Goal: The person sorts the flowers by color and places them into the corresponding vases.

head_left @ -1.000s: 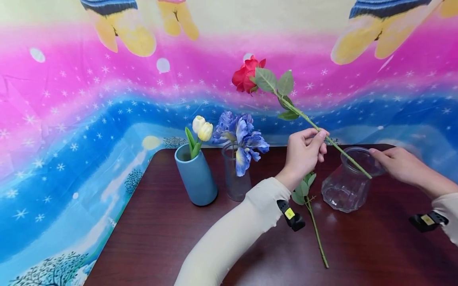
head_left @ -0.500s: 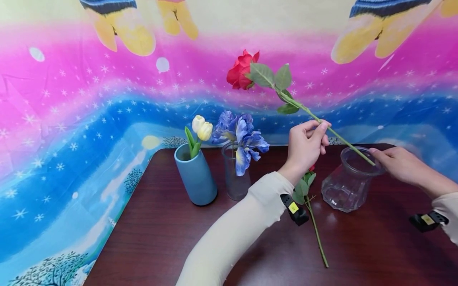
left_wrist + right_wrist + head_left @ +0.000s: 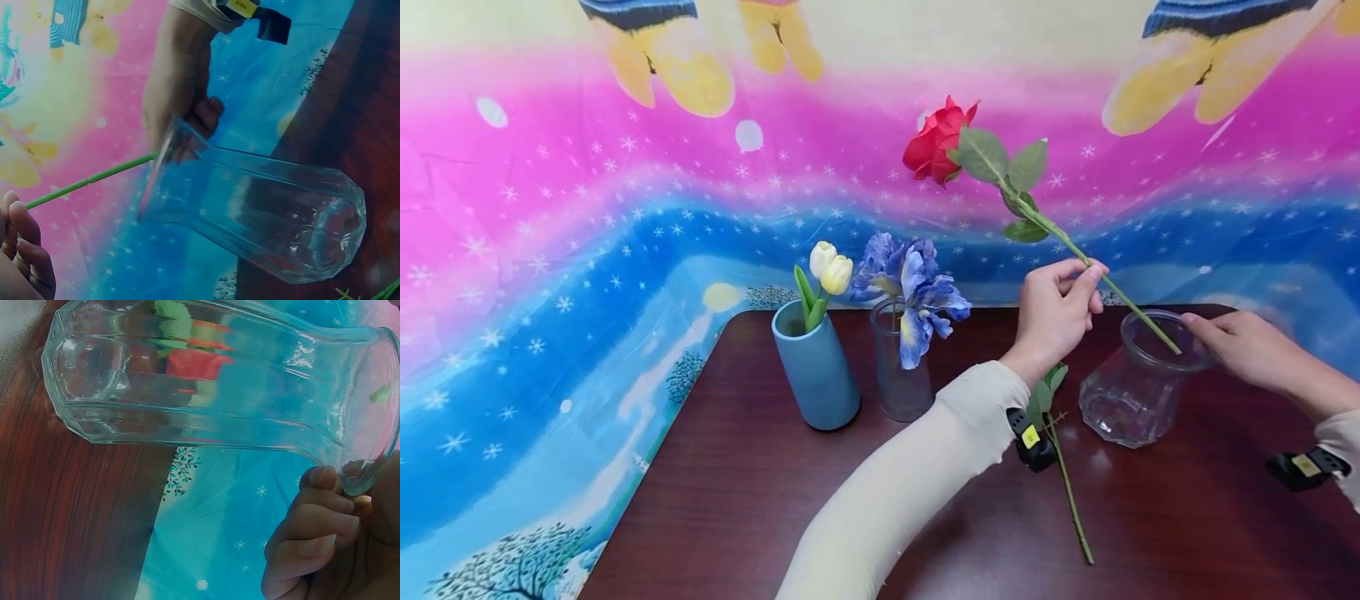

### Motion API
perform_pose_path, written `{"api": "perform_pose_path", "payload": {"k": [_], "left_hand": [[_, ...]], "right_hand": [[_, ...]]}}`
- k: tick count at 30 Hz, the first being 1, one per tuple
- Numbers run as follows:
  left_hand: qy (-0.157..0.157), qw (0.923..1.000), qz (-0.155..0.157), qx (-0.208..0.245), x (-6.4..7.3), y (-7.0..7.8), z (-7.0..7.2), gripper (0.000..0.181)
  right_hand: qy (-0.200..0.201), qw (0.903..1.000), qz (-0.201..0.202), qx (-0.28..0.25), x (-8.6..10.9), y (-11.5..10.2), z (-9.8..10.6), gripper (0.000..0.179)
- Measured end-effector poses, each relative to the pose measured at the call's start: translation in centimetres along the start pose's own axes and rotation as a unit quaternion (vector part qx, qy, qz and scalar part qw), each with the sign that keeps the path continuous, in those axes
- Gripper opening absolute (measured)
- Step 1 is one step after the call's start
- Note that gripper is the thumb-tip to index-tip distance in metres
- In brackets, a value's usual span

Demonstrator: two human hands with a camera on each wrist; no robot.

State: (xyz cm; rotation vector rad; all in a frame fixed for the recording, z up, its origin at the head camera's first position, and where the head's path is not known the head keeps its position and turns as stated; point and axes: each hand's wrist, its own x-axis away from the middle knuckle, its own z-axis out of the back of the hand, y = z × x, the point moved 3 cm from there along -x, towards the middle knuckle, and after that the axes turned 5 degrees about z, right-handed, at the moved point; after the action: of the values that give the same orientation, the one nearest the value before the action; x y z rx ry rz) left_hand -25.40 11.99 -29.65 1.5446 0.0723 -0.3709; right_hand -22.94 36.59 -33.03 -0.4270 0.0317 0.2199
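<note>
My left hand (image 3: pixel 1056 312) pinches the green stem of a red rose (image 3: pixel 937 143) partway along, holding it slantwise with the bloom up and to the left. The stem's lower end is at the mouth of a clear glass vase (image 3: pixel 1131 404); in the left wrist view the green stem (image 3: pixel 94 178) reaches the rim. My right hand (image 3: pixel 1247 348) grips that rim from the right, thumb over it, and the right wrist view shows the curled fingers (image 3: pixel 319 544) below the lip. On the table lies a second rose (image 3: pixel 1072 492), its bloom hidden behind my left hand.
A blue-grey vase (image 3: pixel 816 375) with white tulips (image 3: pixel 835 275) stands on the left. Beside it is a narrow glass vase (image 3: pixel 904 387) holding a blue iris (image 3: pixel 913 292). The dark wooden table (image 3: pixel 737 517) ends at a printed cloth backdrop (image 3: pixel 587 333).
The rose's stem end has shifted from in front of the vase's right rim to its mouth. My left hand has moved slightly up and right. The right hand keeps its grip.
</note>
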Motion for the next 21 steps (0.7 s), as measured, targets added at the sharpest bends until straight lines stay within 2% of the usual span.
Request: {"api": "perform_pose_path", "payload": {"k": [3,8,21], "left_hand": [[-0.002,0.9999,0.005,-0.009,0.1,-0.4,-0.5,0.023],[0.003,0.9984,0.008,-0.056,0.3,-0.9,-1.3,0.022],[0.008,0.9890,0.019,-0.146,0.7,-2.5,-2.6,0.020]], "right_hand": [[0.003,1.0000,0.003,-0.001,0.0,0.1,-0.1,0.058],[0.003,1.0000,0.004,-0.001,0.0,0.0,-0.1,0.058],[-0.010,0.9999,-0.001,0.008,-0.1,-0.2,0.0,0.059]]}}
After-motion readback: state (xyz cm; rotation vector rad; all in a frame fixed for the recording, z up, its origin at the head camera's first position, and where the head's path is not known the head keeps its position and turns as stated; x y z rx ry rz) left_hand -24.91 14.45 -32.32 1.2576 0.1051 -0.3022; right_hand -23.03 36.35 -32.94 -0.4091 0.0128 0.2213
